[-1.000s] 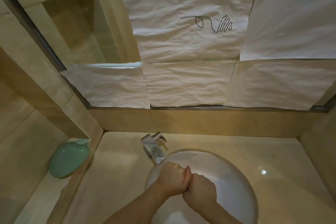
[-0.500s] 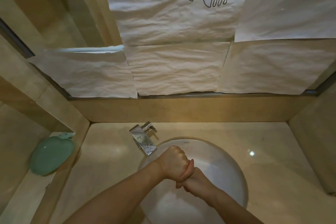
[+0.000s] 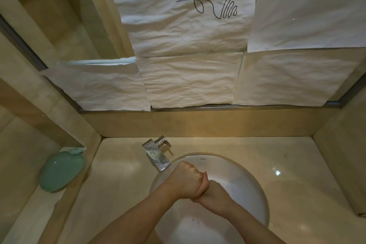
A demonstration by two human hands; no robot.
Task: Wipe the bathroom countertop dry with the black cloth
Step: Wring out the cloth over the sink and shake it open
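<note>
- Both hands are over the round white sink basin (image 3: 243, 182), pressed against each other just in front of the faucet.
- Left hand (image 3: 185, 181): balled into a fist, knuckles up, forearm coming in from the lower left.
- Right hand (image 3: 214, 193): also curled closed, lying beside and partly under the left fist; its fingers are mostly hidden by the left hand.
- The two fists touch along their inner edges. I cannot tell what, if anything, is clamped inside either one.
- Black cloth: not visible anywhere in view; whether it is bunched inside the closed hands cannot be told.
- Chrome faucet (image 3: 157, 153): square-bodied, set on the counter at the basin's back left rim, spout angled toward the bowl, droplets on its top face. The left fist sits just beside the spout tip.
- Beige stone countertop (image 3: 257, 148) surrounds the basin; small bright glints of light show on it to the right of the bowl.
- Green apple-shaped dish (image 3: 61, 172): lies on a lower ledge to the left of the counter, well apart from the hands.
- The mirror (image 3: 59, 25) above the backsplash is largely covered with wrinkled white paper sheets (image 3: 190, 79); an uncovered strip at upper left reflects tan tile.
- One upper sheet carries a black looping scribble (image 3: 215, 8).
- Beige tiled walls close in the counter on both sides.
</note>
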